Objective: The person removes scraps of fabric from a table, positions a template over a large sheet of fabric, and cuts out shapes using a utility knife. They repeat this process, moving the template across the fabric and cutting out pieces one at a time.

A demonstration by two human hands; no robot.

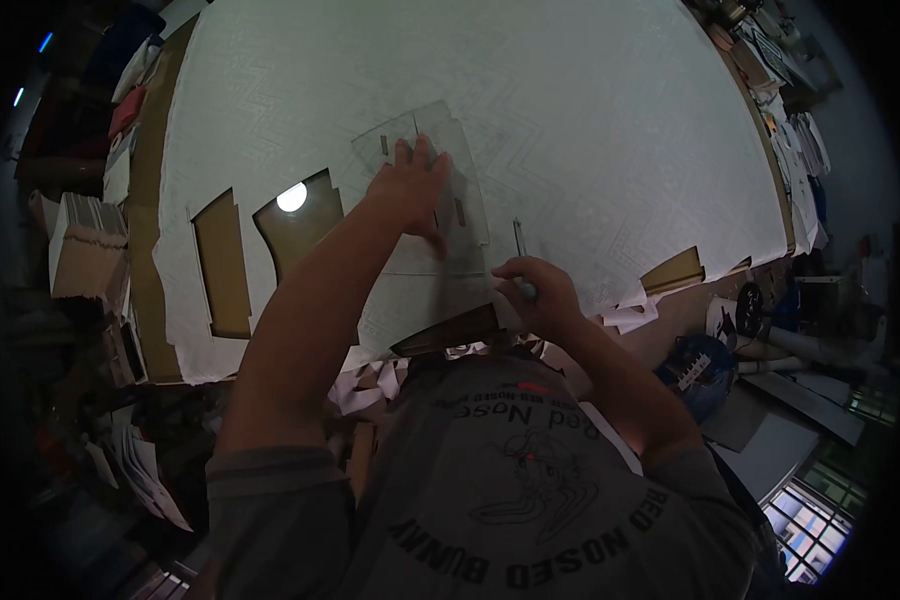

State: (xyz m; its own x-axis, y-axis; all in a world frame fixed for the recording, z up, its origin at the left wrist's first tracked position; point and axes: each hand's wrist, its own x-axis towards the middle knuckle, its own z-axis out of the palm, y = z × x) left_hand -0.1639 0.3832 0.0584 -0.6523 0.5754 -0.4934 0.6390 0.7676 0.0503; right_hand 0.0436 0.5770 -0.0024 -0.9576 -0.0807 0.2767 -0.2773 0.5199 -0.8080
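Note:
A clear template [465,180] with small slots lies on the white patterned fabric [590,130]. My left hand [410,190] rests on it with the fingers spread, pressing near its upper left part. My right hand [548,295] is closed around a slim, pen-like tool [519,238] beside the template's lower right corner. The tool's thin end points away from me; its exact kind I cannot tell.
Shaped openings in the fabric show brown board [220,260] on the left and at the near edge. White scraps [365,390] hang by my body. A paper stack [90,245] stands left of the table. Papers and items line the right edge.

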